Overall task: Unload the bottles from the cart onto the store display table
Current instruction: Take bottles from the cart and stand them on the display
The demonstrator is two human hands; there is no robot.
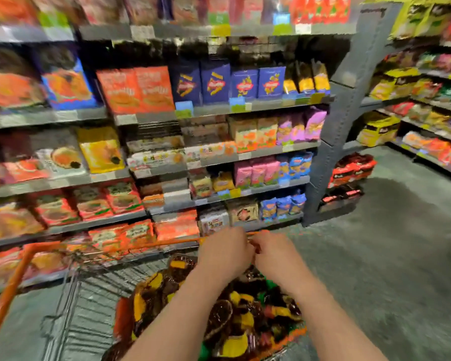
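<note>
At nine o'clock from the hands, the cart (71, 277) shows its orange frame and wire basket, angled along the shelving (167, 110) that fills the left and centre with snack packets; nearer, at about six o'clock, a heap of dark, yellow and green packaged goods (245, 313) sits in the cart under the forearms, too blurred to say whether any of it is bottles; no bottle can be picked out for certain, and no display worktop is in view. Moving right, the left hand (223, 252) and right hand (274, 254) lie knuckles-up, touching each other at the orange rail (151, 244); the fingers curl down over its far edge, so each grip looks closed around that rail, though motion blur hides the fingertips. At three o'clock the grey floor (388, 243) opens into an aisle past a grey upright (349, 105).

Judging from this, the step in hand is steering the cart toward the display; done well, it means keeping both hands spread wider on the rail for control, turning gently toward the open floor at two o'clock, and clearing the upright so the load does not shift.
</note>
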